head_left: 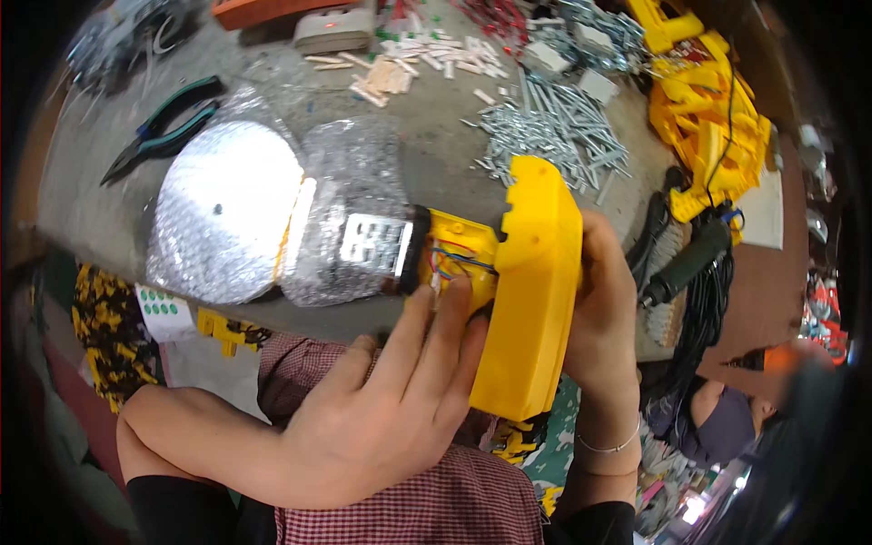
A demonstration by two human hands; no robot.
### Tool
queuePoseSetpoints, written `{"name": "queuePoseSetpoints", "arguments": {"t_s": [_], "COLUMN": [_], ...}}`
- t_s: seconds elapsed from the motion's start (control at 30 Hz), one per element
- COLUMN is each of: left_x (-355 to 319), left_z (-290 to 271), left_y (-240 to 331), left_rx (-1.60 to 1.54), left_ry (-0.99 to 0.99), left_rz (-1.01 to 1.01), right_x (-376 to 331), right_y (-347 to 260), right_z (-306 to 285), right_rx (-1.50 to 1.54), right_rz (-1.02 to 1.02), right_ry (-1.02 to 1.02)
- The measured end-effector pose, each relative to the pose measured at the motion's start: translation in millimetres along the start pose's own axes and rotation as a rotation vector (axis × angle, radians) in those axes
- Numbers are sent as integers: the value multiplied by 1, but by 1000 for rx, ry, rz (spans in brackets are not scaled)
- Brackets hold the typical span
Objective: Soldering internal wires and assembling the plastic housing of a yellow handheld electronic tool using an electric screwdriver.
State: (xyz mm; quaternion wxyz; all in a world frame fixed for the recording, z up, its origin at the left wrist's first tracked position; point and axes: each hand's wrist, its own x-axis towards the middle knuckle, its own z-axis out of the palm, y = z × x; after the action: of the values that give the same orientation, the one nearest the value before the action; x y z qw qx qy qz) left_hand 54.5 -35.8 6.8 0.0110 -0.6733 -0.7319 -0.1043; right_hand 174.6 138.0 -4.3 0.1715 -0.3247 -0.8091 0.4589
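Observation:
My right hand (604, 295) grips a long yellow plastic cover (533, 309) from its right side, holding it on edge beside an open yellow housing (465, 229). Red, blue and dark wires (445, 261) lie inside that housing. My left hand (400, 381) reaches in with fingers stretched out, their tips touching the wires; its thumb stands apart. To the left, the housing joins a bubble-wrapped motor-like body (350, 200) with a silver label (375, 243). Beyond it sits a round silver disc (227, 204), also in bubble wrap. The cover hides part of the housing.
Black pliers (163, 127) lie at the back left. Behind are a pile of long screws (559, 127) and small pale strips (450, 53). Yellow plastic parts (718, 123) are heaped at the back right. A dark green power screwdriver (688, 263) with black cable lies right.

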Motion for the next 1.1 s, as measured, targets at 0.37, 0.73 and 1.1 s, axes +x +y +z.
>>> {"name": "queuePoseSetpoints", "arguments": {"t_s": [0.37,0.73,1.1], "left_x": [-37,-41,-32], "left_z": [30,29,13], "left_y": [-28,-29,-25], "left_rx": [-943,-901,-694], "left_ry": [230,204,123], "left_rz": [-152,-126,-4], "right_x": [-12,-8,-9], "right_y": [-5,-10,9], "right_z": [-11,-5,-5], "right_rx": [-174,-311,-285], "right_rz": [-186,-211,-328], "right_ry": [-193,-151,-98]}}
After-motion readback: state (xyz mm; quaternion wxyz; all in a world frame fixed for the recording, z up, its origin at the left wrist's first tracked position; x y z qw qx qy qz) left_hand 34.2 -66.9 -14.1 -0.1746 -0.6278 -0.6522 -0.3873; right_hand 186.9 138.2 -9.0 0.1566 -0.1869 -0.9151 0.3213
